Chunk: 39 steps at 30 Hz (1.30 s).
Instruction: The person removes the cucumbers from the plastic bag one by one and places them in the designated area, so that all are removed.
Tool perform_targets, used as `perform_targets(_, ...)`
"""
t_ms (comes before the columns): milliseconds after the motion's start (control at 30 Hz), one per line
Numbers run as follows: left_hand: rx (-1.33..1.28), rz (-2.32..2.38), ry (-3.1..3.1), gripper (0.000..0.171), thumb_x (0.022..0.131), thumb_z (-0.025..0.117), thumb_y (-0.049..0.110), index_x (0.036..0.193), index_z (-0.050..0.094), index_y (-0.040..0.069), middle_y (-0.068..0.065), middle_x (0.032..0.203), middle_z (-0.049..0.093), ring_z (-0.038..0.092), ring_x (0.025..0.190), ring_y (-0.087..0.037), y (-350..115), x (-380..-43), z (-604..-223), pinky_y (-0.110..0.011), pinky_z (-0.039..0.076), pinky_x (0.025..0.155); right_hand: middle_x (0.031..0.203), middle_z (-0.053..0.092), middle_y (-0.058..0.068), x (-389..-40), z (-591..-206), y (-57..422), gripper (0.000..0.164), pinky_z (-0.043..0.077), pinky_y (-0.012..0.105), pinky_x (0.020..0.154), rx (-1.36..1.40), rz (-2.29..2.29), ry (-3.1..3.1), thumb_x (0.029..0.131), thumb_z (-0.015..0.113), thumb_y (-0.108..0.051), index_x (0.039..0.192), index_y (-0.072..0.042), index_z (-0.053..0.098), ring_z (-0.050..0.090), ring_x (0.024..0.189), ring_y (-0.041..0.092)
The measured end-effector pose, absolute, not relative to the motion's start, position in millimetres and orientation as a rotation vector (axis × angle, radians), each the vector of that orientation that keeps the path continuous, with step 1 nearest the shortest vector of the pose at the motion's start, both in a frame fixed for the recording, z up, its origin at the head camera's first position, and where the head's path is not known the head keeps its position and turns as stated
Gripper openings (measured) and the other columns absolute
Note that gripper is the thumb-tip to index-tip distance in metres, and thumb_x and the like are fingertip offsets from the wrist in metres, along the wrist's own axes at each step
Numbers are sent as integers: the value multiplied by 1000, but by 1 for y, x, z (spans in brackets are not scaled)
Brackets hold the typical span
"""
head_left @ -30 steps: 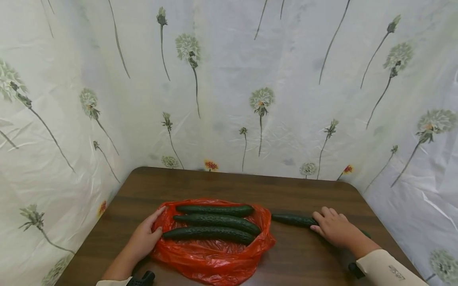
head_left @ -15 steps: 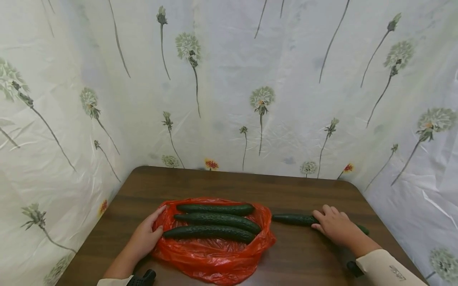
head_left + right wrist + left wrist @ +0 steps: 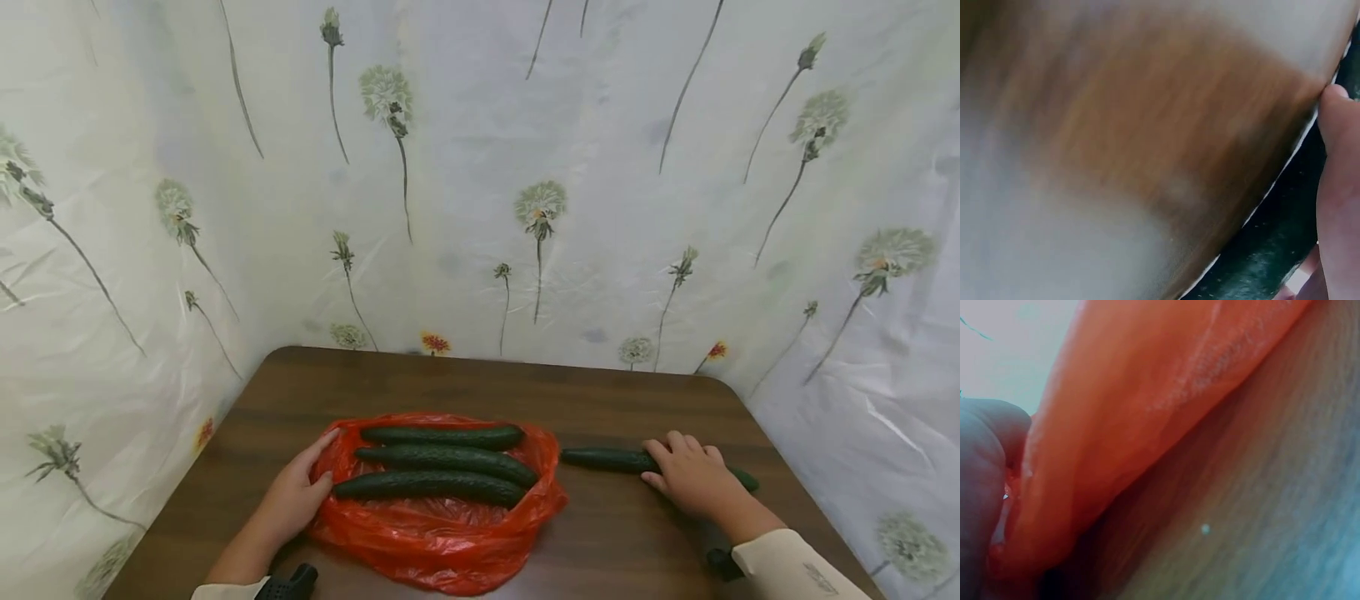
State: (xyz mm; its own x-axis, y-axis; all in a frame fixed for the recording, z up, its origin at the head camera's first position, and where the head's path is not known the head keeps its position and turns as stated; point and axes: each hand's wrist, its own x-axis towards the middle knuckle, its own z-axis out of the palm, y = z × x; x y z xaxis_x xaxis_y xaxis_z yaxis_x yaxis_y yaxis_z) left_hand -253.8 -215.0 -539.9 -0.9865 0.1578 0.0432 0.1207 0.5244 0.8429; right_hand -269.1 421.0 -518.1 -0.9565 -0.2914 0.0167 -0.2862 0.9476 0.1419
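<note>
A red plastic bag [image 3: 450,546] lies spread open on the table, with three dark green cucumbers [image 3: 442,458] side by side in it. At the bag's left edge, my left hand [image 3: 296,492] holds the plastic between thumb and fingers. The left wrist view shows the bag's side [image 3: 1129,394] close up, with part of the hand [image 3: 985,444] against it. To the right of the bag, another cucumber [image 3: 607,459] lies on the table. My right hand [image 3: 693,479] grips it from above around its middle, hiding that part. In the right wrist view, the thumb [image 3: 1338,137] lies along the cucumber [image 3: 1272,219].
The brown wooden table [image 3: 525,387] has rounded far corners. A pale sheet [image 3: 465,167] printed with dandelions hangs behind it and along both sides. The right-hand cucumber's tip points at the bag's right edge, a narrow gap apart.
The whole head view has shifted slightly to the left. Both hands keep their places on the bag and the cucumber, and slightly more of the cucumber's right end shows past the right hand.
</note>
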Motion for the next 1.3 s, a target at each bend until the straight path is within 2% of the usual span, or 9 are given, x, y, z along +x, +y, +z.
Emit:
perform_targets(233,237,1505,2707,68,102,54,4,165,35,20,-23,167,33,32,153,-43,-213,-256,-539,-63,31,121,110,54,5,-267,-517,422,53,39,48,68,440,-223,-3084,101,59,-56,137,-17,59,54,96,28)
perform_targets(733,236,1533,2691,68,102,55,3,164,36,20,-23,168,33,33,153,-42,-214,-254,-539,-61,31,122,120,60,9,-266,-519,425,61,44,54,70,412,-182,-3128,100,57,-59,143,-17,56,57,106,33)
perform_targets(967,240,1513,2713,68,101,56,4,164,37,20,-22,167,34,33,153,-42,-214,-253,-539,-61,31,122,123,59,9,-263,-515,421,64,42,51,69,385,-120,-3195,101,53,-62,146,-17,53,56,103,30)
perform_targets(1300,252,1504,2713,68,101,56,3,165,36,20,-23,168,33,32,153,-43,-214,-254,-540,-62,31,121,131,57,16,-263,-514,410,72,46,60,75,407,-125,-3126,99,53,-67,150,-16,53,58,110,35)
